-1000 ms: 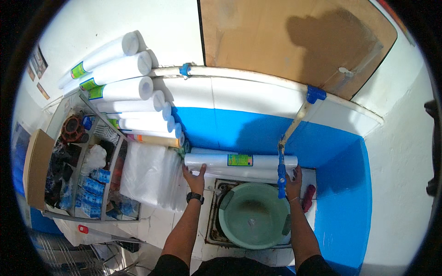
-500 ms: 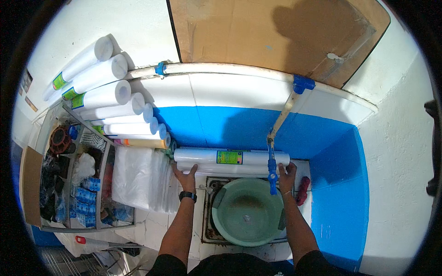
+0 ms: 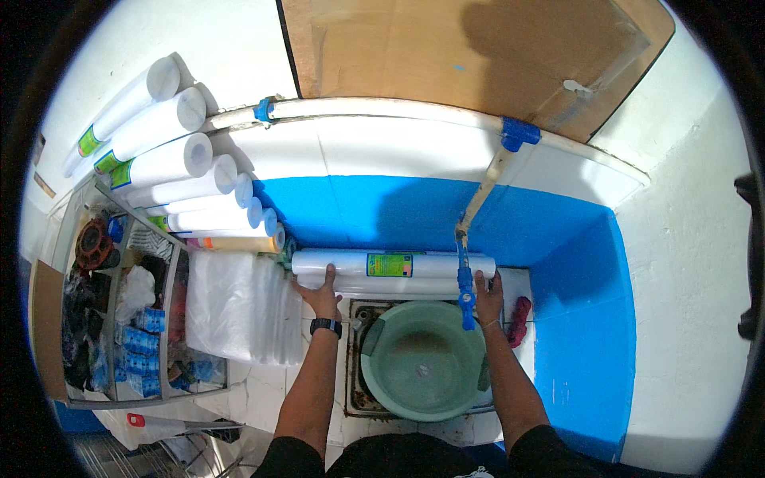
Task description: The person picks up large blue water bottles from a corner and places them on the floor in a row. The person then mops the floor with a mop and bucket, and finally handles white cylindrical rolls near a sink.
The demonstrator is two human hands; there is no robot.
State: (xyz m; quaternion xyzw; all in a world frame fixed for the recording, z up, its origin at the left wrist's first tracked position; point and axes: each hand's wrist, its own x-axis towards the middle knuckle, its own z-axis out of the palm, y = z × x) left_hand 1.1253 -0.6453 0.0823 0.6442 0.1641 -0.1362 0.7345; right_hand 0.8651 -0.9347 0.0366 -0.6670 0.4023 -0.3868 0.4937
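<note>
White plastic-wrapped rolls (image 3: pixel 335 263) lie side by side along the back of a tiled counter, the rear one with a green and yellow label. My left hand (image 3: pixel 320 297), with a black watch on its wrist, grips them at the left end, thumb up over the front roll. At the right end, my right hand (image 3: pixel 490 299) has its fingers around the roll ends, close beside the blue tap (image 3: pixel 466 299). What the fingertips do behind the ends is hidden. A green basin (image 3: pixel 422 370) stands between my forearms, in front of the rolls.
More white rolls (image 3: pixel 171 159) are stacked at the left. Beside them sit folded clear plastic sheets (image 3: pixel 231 303) and a compartment shelf (image 3: pixel 167 342) with blue packs. A white pipe (image 3: pixel 382 109) crosses the wall above. A red cloth-like item (image 3: pixel 519 320) lies right of my hand.
My left thumb has moved up onto the rolls, and my right fingers sit slightly higher at their end. The whole view has shifted a little; the rolls have hardly moved.
</note>
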